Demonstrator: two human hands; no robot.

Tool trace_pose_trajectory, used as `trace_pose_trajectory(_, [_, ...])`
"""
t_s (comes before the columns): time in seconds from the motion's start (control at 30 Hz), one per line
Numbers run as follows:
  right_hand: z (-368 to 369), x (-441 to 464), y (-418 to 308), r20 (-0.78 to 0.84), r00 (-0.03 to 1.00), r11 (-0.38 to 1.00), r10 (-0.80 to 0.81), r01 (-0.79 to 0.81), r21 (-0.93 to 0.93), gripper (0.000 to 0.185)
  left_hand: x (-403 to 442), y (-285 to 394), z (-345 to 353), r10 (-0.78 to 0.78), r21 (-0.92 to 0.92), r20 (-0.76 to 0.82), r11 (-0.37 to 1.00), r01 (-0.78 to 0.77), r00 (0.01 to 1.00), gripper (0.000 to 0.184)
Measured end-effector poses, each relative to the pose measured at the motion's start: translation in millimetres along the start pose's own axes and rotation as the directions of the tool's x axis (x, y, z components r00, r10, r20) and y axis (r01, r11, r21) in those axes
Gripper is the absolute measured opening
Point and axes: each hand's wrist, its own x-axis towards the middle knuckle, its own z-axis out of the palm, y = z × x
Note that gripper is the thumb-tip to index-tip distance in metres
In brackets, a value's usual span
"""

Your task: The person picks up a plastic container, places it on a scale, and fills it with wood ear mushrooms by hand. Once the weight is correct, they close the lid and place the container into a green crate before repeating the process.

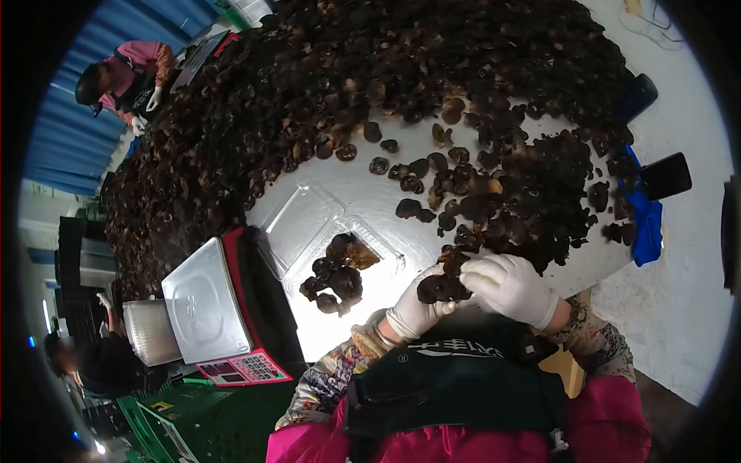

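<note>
Both my hands wear white gloves and meet close to my body at the near edge of the metal table. My left hand (417, 309) is closed around dark wood ear mushrooms (444, 287), its thumb along their lower side. From the right, my right hand (511, 290) presses its bent fingers on the same pieces; its fingertips are partly hidden. Left of my hands lies an open clear plastic box (297, 220) with its lid folded back. Several wood ears (338, 278) sit in or over its near half.
A huge heap of wood ears (370, 62) covers the far table. Looser pieces (532, 208) lie right. A red scale (239, 309), stacked clear boxes (147, 332) and green crate (216, 424) stand left. A phone (666, 176) lies right. Two other people (131, 73) work at left.
</note>
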Motion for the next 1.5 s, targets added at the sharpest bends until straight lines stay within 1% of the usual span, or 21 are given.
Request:
trace_pose_trajectory(0.03, [1.1, 2.2, -3.4, 0.031, 0.999, 0.999, -0.037, 0.038, -0.017, 0.031, -6.2, -3.3, 4.2, 0.267, 0.533, -0.005, 0.816, -0.223, 0.964, 0.035])
trace_pose_trajectory(0.07, [2.1, 6.7, -6.4, 0.014, 0.998, 0.995, -0.069, 0.068, 0.078, 0.028, -10.1, -6.7, 7.5, 0.473, 0.884, 0.140, 0.336, -0.324, 0.870, 0.034])
trace_pose_trajectory(0.1, [3.1, 11.1, -9.3, -0.003, 0.995, 0.981, -0.095, 0.094, 0.169, 0.025, -13.9, -9.2, 6.5, 0.489, 0.848, 0.034, 0.447, -0.284, 0.872, 0.034])
trace_pose_trajectory(0.17, [-1.9, 13.2, -8.8, -0.045, 0.997, 0.963, -0.062, 0.071, 0.259, 0.022, -15.8, -1.8, 15.3, 0.576, 0.890, 0.419, -0.108, -0.443, 0.702, 0.037])
trace_pose_trajectory(0.2, [-9.3, 17.4, -2.0, -0.084, 0.996, 0.939, -0.003, 0.032, 0.343, 0.022, -29.5, 15.6, 24.5, 0.330, 0.855, -0.056, 0.503, -0.125, 0.942, 0.040])
trace_pose_trajectory(0.23, [-14.7, 22.4, 5.9, -0.121, 0.991, 0.904, 0.056, 0.001, 0.428, 0.021, -39.3, 19.2, 11.0, 0.291, 0.539, -0.102, 0.820, -0.193, 0.951, 0.044])
trace_pose_trajectory(0.3, [-16.1, 29.7, 28.4, -0.130, 0.923, 0.822, 0.362, -0.250, 0.512, 0.020, -55.0, 37.1, 24.1, 0.240, 0.016, -0.176, 0.970, -0.241, 0.955, 0.046])
trace_pose_trajectory(0.4, [-11.3, 33.5, 62.8, -0.041, 0.952, 0.949, 0.304, -0.299, 0.104, 0.027, -87.5, 66.8, 29.7, 0.432, 0.265, -0.241, 0.891, -0.369, 0.869, 0.047])
trace_pose_trajectory(0.5, [-6.1, 43.8, 57.8, 0.089, 0.937, 0.908, 0.337, -0.298, -0.296, 0.035, -124.0, 102.1, 38.3, 0.561, 0.732, -0.099, 0.601, -0.322, 0.822, 0.034])
trace_pose_trajectory(0.57, [-1.0, 43.4, 62.7, 0.148, 0.931, 0.874, 0.334, -0.247, -0.419, 0.035, -153.8, 119.4, 30.1, 0.596, 0.920, -0.248, 0.391, -0.006, 0.763, 0.025])
trace_pose_trajectory(0.63, [4.0, 39.4, 69.1, 0.133, 0.942, 0.882, 0.309, -0.232, -0.410, 0.024, -153.7, 123.5, 34.3, 0.645, 0.999, -0.038, 0.026, 0.027, 0.764, 0.024])
trace_pose_trajectory(0.73, [6.8, 37.0, 70.4, 0.030, 0.957, 0.926, 0.287, -0.270, -0.262, 0.013, -145.7, 117.1, 20.0, 0.796, 0.967, 0.031, -0.176, 0.183, 0.605, 0.014])
trace_pose_trajectory(0.87, [-5.5, 36.8, 69.1, -0.100, 0.943, 0.948, 0.318, -0.319, 0.007, 0.011, -106.9, 106.0, 24.8, 0.723, 0.629, 0.412, -0.666, 0.401, 0.555, 0.027])
trace_pose_trajectory(1.0, [-32.8, 34.9, 59.0, -0.133, 0.851, 0.788, 0.508, -0.397, 0.471, 0.009, -81.4, 92.9, 32.8, 0.703, 0.505, 0.442, -0.708, 0.493, 0.557, 0.031])
trace_pose_trajectory(1.1, [-62.5, 30.3, 49.4, 0.145, 0.674, 0.113, 0.725, -0.324, 0.939, 0.007, -68.1, 84.7, 33.9, 0.650, 0.453, 0.345, -0.747, 0.487, 0.677, 0.025])
trace_pose_trajectory(1.13, [-60.3, 16.6, 63.8, 0.110, 0.785, -0.001, 0.610, -0.138, 0.990, 0.011, -66.4, 85.1, 24.1, 0.618, 0.434, 0.307, -0.768, 0.471, 0.724, 0.031])
trace_pose_trajectory(1.27, [-65.3, 11.0, 61.4, 0.076, 0.727, 0.174, 0.683, -0.262, 0.949, 0.026, -63.3, 87.1, 10.6, 0.631, 0.452, 0.362, -0.762, 0.463, 0.686, 0.024])
trace_pose_trajectory(1.3, [-63.7, 7.9, 55.7, -0.075, 0.754, 0.418, 0.652, -0.275, 0.866, 0.021, -63.7, 86.6, 13.2, 0.653, 0.485, 0.396, -0.746, 0.457, 0.645, 0.023])
trace_pose_trajectory(1.37, [-66.5, 7.6, 58.5, 0.208, 0.700, 0.098, 0.684, -0.370, 0.924, 0.010, -67.5, 87.4, 16.5, 0.719, 0.624, 0.425, -0.673, 0.397, 0.549, 0.024])
trace_pose_trajectory(1.43, [-51.4, 17.0, 39.1, 0.207, 0.671, 0.357, 0.712, -0.600, 0.716, 0.005, -68.4, 83.3, 33.8, 0.758, 0.708, 0.427, -0.620, 0.340, 0.493, 0.025])
trace_pose_trajectory(1.5, [-40.8, 12.7, 42.1, 0.167, 0.738, 0.442, 0.654, -0.551, 0.708, 0.009, -58.0, 68.0, 52.1, 0.803, 0.924, 0.264, -0.370, 0.099, 0.535, 0.028])
